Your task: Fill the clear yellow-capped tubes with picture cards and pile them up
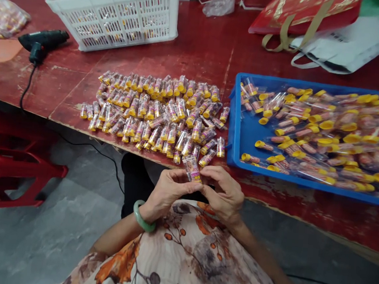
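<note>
Between my two hands is a small clear-wrapped tube point(192, 168) with a purple label and a yellow end. My left hand point(170, 189) pinches it from the left, thumb along its lower end. From the right, the fingertips of my right hand point(223, 192) close on the same tube. Just beyond my hands, many similar wrapped tubes point(159, 113) with yellow ends lie in rough rows at the table's edge. A blue tray point(238, 133) to the right holds many yellow-ended pink tubes point(323, 127) in loose, longer clear film.
A white plastic crate point(130, 22) stands at the back left. A black heat gun point(42, 43) lies left of it, its cord hanging over the edge. Bags point(306, 19) sit at the back right. Red stools point(15, 157) stand on the floor at left.
</note>
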Motion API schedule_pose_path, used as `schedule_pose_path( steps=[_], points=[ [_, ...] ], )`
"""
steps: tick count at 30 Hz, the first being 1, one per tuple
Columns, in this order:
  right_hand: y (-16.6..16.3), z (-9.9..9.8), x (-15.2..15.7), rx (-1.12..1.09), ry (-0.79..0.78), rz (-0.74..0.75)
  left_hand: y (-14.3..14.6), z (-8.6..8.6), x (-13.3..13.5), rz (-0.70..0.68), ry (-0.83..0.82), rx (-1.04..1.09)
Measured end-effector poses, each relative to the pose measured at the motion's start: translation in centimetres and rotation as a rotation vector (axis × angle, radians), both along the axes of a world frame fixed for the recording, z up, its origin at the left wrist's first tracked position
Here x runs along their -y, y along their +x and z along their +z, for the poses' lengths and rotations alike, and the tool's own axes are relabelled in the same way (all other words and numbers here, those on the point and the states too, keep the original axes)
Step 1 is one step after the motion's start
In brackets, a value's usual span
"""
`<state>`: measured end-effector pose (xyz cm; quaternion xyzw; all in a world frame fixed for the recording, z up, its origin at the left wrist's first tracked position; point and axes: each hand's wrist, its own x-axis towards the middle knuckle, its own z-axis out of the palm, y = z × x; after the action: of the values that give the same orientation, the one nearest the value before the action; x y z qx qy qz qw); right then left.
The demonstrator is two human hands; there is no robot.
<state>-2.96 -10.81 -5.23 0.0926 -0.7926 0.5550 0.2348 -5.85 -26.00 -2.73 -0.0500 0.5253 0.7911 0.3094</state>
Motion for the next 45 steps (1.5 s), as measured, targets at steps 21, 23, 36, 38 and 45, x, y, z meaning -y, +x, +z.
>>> schedule_pose_path(
  steps=[21,23,36,38,45],
  points=[
    [1.0,0.3,0.1,0.065,-0.069,0.018,-0.7,-0.1,0.5,-0.067,0.098,0.123],
    [1.2,0.1,0.1,0.031,-0.046,-0.002,-0.5,0.0,0.4,-0.051,0.103,0.113],
    [2.0,0.1,0.5,-0.197,0.217,-0.14,0.3,0.8,0.2,-0.031,0.101,0.105],
    [2.0,0.3,0.6,-0.216,0.246,-0.155,0.3,0.8,0.2,-0.026,0.091,0.104],
    [2.1,0.7,1.2,-0.281,0.261,-0.181,0.8,0.3,0.1,-0.018,0.129,0.107]
  ],
)
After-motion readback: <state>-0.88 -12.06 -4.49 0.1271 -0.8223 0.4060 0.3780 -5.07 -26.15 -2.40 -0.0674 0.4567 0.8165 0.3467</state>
